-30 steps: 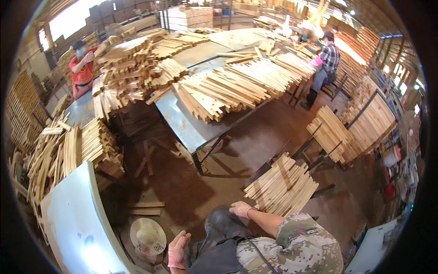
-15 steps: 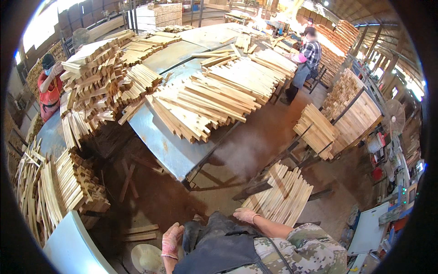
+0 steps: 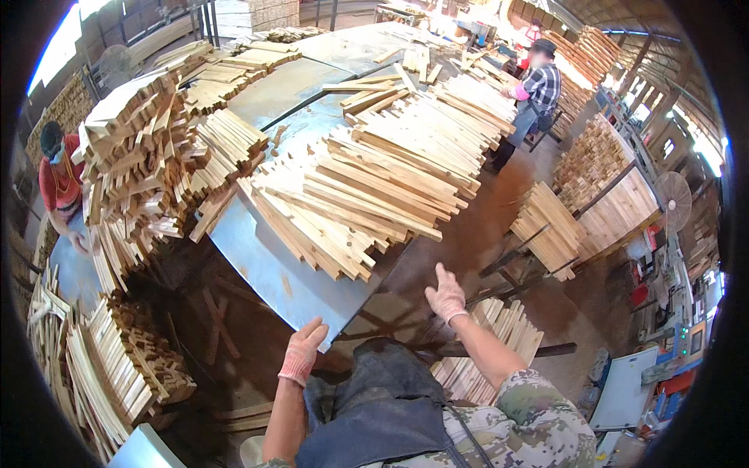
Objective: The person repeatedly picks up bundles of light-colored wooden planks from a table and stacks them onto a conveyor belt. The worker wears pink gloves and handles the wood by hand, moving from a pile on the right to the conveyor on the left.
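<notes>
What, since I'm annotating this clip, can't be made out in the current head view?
All in the head view:
Left hand: whether it touches the blue table, since their outlines overlap.
Low wood stack: middle hidden by the right forearm.
Pale panel: cut off by the lower edge.
Control screen: too small to read.

pale, square-edged wooden strips [image 3: 367,183] lie side by side across the blue-grey metal table [image 3: 265,261], slightly fanned, some overlapping, their ends uneven. a low stack of similar strips [image 3: 513,326], partly hidden, lies to the right of the table's near corner.
</notes>
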`<state>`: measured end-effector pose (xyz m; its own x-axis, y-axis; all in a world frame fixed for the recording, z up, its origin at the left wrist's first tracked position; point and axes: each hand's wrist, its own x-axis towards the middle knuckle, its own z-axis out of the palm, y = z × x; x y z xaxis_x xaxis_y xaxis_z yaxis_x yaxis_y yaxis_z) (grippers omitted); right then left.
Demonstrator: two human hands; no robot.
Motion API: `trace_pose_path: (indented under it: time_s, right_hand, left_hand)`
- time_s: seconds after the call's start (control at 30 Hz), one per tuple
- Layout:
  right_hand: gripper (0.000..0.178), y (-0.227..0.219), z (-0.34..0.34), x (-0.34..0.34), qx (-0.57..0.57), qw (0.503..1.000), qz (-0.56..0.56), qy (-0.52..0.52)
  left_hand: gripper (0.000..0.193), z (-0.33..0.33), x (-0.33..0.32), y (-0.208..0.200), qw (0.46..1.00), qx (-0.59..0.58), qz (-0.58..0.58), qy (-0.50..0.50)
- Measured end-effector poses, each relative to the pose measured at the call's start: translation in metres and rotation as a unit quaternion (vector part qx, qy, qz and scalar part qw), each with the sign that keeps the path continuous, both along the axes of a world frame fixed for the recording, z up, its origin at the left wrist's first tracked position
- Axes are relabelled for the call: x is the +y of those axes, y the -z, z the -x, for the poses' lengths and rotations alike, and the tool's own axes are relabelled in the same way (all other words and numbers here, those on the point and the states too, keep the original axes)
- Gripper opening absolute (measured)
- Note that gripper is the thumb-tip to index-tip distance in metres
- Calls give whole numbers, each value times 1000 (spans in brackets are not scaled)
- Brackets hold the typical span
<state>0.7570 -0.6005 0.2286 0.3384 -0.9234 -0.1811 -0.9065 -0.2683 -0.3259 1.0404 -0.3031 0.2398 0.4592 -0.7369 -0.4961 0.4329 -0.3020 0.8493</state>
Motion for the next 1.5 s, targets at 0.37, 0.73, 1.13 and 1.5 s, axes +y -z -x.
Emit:
trace_pose_path:
  time_s: [0.37,0.73,1.13,1.5]
  right_hand:
    - [52,24,-40,-185,6,967,161,-199]
    - [55,-5,-82,-200,-199,925,-50,-320]
    - [59,18,-61,-284,-83,912,201,-349]
    - [67,-7,-52,-306,-140,918,130,-348]
  left_hand:
    - [32,-38,-265,30,980,173,63,-76]
    - [94,-42,-404,42,919,-73,-229,-312]
    - [67,-43,-453,31,938,-31,-195,-283]
    - [55,-11,-461,5,932,-128,-210,-267]
